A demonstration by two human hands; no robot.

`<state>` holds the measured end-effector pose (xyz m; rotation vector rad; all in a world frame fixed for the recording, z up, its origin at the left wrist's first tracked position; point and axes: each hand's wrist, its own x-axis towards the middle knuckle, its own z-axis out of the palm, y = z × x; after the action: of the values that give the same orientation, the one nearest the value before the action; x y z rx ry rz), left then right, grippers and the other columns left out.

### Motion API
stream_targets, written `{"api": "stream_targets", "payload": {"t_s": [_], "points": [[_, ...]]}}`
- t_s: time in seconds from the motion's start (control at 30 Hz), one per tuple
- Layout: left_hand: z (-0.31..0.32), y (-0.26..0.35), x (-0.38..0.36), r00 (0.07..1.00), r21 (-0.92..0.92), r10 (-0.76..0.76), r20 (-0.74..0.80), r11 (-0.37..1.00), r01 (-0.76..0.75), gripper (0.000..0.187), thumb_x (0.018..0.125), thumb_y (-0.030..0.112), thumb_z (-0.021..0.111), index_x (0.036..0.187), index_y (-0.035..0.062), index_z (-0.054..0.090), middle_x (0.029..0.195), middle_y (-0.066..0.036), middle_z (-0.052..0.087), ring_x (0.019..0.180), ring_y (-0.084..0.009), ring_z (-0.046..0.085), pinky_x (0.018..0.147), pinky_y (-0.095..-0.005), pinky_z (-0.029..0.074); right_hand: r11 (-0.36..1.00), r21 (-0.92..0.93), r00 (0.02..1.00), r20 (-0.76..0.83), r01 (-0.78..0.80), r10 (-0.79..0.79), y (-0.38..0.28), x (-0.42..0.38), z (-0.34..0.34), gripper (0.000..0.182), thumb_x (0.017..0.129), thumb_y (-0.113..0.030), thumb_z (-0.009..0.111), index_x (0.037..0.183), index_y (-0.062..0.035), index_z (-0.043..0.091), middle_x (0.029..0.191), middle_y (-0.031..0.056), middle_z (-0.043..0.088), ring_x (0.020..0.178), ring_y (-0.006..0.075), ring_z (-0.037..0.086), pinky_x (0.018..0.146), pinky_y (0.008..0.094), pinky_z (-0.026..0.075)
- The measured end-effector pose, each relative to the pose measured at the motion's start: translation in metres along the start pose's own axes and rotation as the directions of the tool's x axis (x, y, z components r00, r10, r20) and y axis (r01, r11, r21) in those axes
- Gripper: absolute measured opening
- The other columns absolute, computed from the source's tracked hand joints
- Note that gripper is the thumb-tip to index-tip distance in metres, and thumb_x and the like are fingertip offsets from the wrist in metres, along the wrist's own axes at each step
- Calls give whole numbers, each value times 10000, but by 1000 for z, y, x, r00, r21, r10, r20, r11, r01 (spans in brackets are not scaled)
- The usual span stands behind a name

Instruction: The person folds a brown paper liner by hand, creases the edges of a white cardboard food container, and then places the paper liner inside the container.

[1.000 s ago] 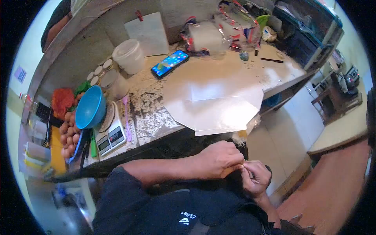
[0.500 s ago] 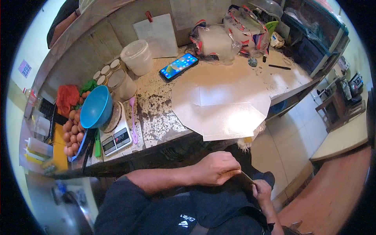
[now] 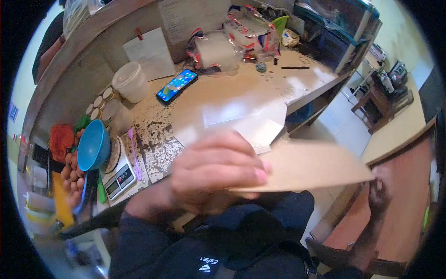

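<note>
A flat brown paperboard sheet [image 3: 311, 165] is stretched between my two hands in front of my body, slightly blurred by motion. My left hand [image 3: 216, 172] is closed around its left end, large and near the camera. At the far right corner, the fingers of my right hand [image 3: 380, 190] pinch the sheet. Behind it on the worktable lies an unfolded, creased paperboard box [image 3: 262, 128] with a shiny pale surface; my left hand and the held sheet hide its near edge.
A phone [image 3: 177, 86] with a lit screen lies on the worktable. At left are a blue bowl [image 3: 93, 146], a kitchen scale [image 3: 120, 179], a pink spoon [image 3: 135, 156] and several eggs [image 3: 70, 173]. Plastic-wrapped packs [image 3: 216, 51] and a white tub [image 3: 130, 83] stand along the wall.
Both hands have risen and spread apart, and the held sheet now shows its broad brown face instead of its edge. The view has turned right, so the table items sit further left.
</note>
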<state>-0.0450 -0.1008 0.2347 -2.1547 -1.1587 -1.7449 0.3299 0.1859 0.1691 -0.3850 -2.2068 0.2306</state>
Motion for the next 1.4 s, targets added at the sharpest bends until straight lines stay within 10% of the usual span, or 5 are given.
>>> {"api": "stream_targets", "payload": {"t_s": [0.23, 0.77, 0.93, 1.27, 1.4], "points": [[-78, -28, -21, 939, 799, -131, 318, 571, -191, 192, 731, 40, 698, 905, 64, 619, 1003, -78, 688, 876, -256, 661, 754, -373, 528, 935, -169, 937, -109, 311, -331, 9, 118, 125, 283, 709, 92, 747, 944, -39, 658, 978, 146, 683, 940, 324, 663, 831, 392, 529], [-98, -132, -82, 495, 634, -765, 412, 631, 448, 372, 757, 387, 787, 832, 49, 651, 906, -151, 665, 857, -341, 630, 761, -432, 501, 954, 181, 771, 562, 239, -300, -41, 172, 304, 244, 777, -288, 789, 756, -71, 681, 960, 87, 659, 905, 278, 636, 765, 394, 500], [-76, -145, -45, 20, 861, -945, 326, 305, 408, 456, 632, 459, 873, 742, 89, 630, 707, -106, 652, 755, -299, 653, 655, -438, 481, 995, 93, 594, 802, -25, -60, -99, 199, 333, 380, 729, -392, 825, 814, -54, 674, 835, 134, 670, 828, 332, 646, 721, 420, 500], [-82, -140, -62, 45, 840, -965, 258, 247, 484, 501, 600, 454, 894, 833, 97, 631, 889, -128, 679, 886, -318, 645, 726, -455, 488, 996, -19, 564, 823, -91, 67, -22, 214, 312, 532, 626, -436, 901, 857, -31, 646, 839, 120, 645, 830, 268, 639, 705, 397, 501], [-79, -138, -66, 486, 850, -852, 195, 395, 350, 695, 553, 413, 921, 1088, 76, 632, 1171, -202, 620, 1108, -366, 587, 905, -443, 474, 977, 64, 701, 706, -206, 101, -2, 200, 299, 548, 637, -383, 909, 953, -11, 661, 943, 123, 646, 865, 271, 633, 762, 382, 517]]}}
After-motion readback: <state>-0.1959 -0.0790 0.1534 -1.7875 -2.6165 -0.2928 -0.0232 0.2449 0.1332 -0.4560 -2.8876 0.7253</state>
